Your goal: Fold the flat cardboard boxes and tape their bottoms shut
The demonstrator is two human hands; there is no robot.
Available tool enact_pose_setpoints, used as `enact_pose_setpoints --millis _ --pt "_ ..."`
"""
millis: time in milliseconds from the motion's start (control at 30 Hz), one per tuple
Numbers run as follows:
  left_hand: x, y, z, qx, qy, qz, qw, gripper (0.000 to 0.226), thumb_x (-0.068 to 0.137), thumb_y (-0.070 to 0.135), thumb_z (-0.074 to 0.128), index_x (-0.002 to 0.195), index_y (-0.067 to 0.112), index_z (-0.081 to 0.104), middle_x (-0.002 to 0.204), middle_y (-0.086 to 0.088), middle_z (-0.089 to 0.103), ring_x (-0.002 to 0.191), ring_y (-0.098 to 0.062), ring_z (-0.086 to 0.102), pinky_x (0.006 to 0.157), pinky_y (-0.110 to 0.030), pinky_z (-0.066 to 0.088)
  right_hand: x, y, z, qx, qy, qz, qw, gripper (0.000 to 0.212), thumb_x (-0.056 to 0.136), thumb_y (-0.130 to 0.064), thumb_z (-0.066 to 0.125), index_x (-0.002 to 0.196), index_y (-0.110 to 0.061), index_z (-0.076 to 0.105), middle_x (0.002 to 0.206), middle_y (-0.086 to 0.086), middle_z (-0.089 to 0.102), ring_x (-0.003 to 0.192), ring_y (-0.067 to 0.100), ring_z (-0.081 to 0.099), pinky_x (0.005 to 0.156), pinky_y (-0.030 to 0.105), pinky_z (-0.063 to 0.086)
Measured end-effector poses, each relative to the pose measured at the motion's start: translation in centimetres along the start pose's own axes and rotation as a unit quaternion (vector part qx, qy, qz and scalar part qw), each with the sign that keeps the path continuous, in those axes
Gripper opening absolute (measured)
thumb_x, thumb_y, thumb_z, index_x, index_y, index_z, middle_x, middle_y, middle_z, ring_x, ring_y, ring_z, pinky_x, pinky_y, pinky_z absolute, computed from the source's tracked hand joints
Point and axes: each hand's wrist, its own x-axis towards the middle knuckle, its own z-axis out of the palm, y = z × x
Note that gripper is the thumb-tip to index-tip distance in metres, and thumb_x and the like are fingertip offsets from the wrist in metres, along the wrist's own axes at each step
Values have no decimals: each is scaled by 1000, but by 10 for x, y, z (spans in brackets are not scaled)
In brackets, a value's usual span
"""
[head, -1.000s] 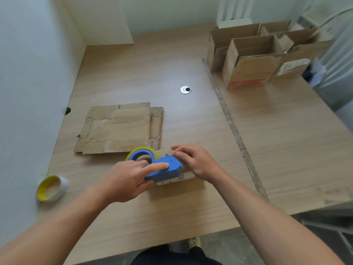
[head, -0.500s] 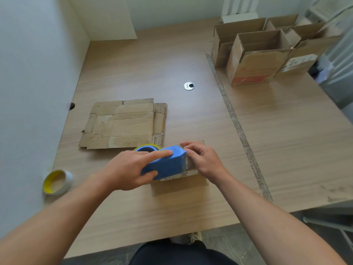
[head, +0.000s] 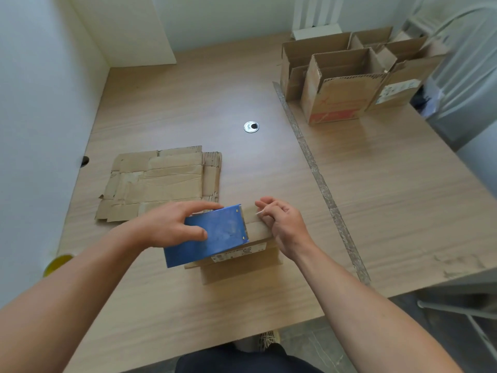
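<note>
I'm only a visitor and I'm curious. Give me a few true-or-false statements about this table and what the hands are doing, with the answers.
1. The left hand grips a blue tape dispenser. True.
2. The dispenser sits on the flat cardboard. False: it rests on the small box nearer the person, and the flat cardboard lies beyond it.
3. Open boxes stand at the table's far right. True.
4. The right hand lies idle on bare wood. False: the right hand holds the small box with curled fingers, beside the dispenser.
5. A yellow tape roll peeks out by the left forearm. True.
</note>
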Motion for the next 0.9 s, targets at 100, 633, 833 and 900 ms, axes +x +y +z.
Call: enact_pose_setpoints --millis 100,633,833,900 --pt "10 9 1 14 -12 -17 1000 58 67 48 53 120 68 40 117 22 55 99 -4 56 79 -26 48 3 -6 -8 73 52 21 996 20 86 16 51 75 1 60 98 12 58 88 16 64 78 25 54" --pt "38 28 3 9 -60 -50 997 63 67 50 55 128 60 47 117 21 55 101 -9 57 88 -36 52 19 -7 -47 -48 131 139 980 13 91 8 53 79 3 56 81 15 53 75 21 57 54 25 57" --pt "41 34 2 15 -66 -50 996 65 66 49 54 130 57 47 117 17 55 100 -8 56 86 -32 51 27 -9 -47 -151 103 233 955 15 88 -1 56 74 -6 60 87 10 57 72 21 52 63 30 54" --pt "41 34 2 17 -65 -53 996 64 66 49 54 129 57 46 118 17 55 101 -8 56 87 -32 51 27 -11 -45 -154 95 243 953 18 88 -1 55 71 -7 59 83 8 57 71 21 52 62 31 53"
